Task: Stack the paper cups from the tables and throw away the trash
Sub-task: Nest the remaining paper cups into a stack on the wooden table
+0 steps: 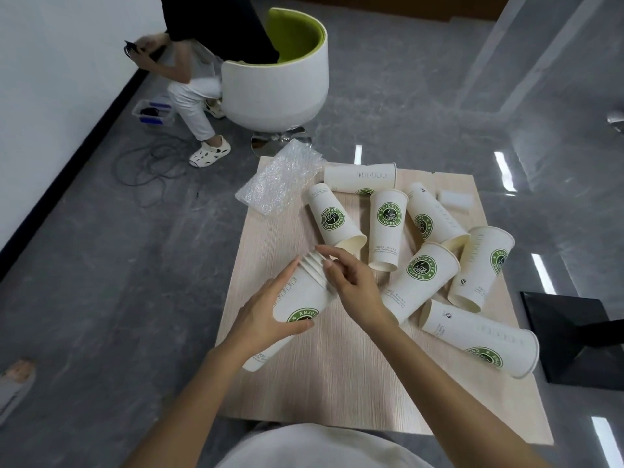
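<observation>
Left hand [266,315] grips the smooth tapered wall of a nested paper cup stack [300,293], tilted over the wood-grain tabletop [337,376]; right hand [354,285] pinches its ridged rims. Beyond that grip lie loose printed cups [388,228]; farther left, crinkled bubble wrap [280,180].

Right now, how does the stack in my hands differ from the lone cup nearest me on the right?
The stack is several nested cups; the lone cup is one. The stack is held by your left hand and right hand; the lone cup lies untouched. The stack's rims point away from you, the lone cup's rim to the right. Both are white with green logos.
</observation>
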{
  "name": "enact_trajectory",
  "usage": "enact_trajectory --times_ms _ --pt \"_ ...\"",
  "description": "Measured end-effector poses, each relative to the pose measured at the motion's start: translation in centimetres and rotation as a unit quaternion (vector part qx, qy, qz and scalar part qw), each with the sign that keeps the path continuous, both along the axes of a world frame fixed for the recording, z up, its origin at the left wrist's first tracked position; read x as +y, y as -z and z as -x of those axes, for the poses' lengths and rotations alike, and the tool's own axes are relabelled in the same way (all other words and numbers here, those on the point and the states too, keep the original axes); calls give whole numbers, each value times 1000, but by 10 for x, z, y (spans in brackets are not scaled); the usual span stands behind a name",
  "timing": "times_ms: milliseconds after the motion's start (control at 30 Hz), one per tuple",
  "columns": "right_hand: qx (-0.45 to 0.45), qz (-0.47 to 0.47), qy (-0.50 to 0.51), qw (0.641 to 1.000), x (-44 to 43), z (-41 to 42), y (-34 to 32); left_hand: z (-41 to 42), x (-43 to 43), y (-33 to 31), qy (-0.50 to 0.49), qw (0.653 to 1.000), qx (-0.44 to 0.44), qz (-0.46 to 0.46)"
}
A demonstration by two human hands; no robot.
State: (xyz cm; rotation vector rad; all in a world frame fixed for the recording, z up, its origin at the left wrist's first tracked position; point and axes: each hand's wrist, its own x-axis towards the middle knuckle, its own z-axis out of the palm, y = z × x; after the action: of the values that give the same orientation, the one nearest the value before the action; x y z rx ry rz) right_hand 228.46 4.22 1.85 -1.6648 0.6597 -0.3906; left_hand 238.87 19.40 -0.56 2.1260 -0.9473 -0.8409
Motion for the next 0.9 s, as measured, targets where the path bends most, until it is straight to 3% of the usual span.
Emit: enact_trajectory --times_ms 467,667,900 --pt "51 -111 180 976 -54 -10 30 -9 -6 12 -29 999 24 3" --pt "104 -75 187 974 -70 -37 50 -21 -6 14 -40 998 39 7" --pt "106 -129 206 964 -76 -63 63 -33 0 20 -49 998 47 3"
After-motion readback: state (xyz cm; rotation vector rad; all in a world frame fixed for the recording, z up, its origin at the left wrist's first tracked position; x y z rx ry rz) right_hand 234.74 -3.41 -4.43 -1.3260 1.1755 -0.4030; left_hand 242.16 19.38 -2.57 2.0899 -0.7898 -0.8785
